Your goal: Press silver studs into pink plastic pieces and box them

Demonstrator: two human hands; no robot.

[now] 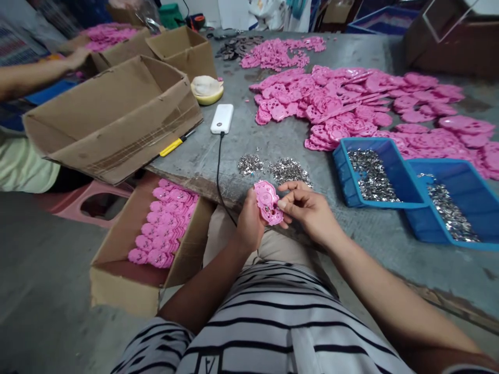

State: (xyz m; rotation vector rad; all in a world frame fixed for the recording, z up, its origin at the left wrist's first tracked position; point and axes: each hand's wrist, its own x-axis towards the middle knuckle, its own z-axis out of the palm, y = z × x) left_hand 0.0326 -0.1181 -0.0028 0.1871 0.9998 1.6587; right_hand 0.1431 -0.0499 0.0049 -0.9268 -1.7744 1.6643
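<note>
My left hand (250,222) grips a pink plastic part (266,199) by its left edge, just over the table's front edge. The part is flat, with moulded outlines and small dark holes near its lower end. At those holes, the thumb and forefinger of my right hand (306,208) are pinched together; whatever lies between them is too small to make out. Right behind the hands, two small heaps of shiny metal pieces (290,171) lie on the grey table (241,140).
Blue bins (415,200) of metal pieces stand at right, before a large spread of pink parts (335,104). A cardboard box (125,280) holds stacked pink parts at lower left. A power bank (222,118) with cable, a yellow-handled tool (171,147) and another person's arm (35,78) are at left.
</note>
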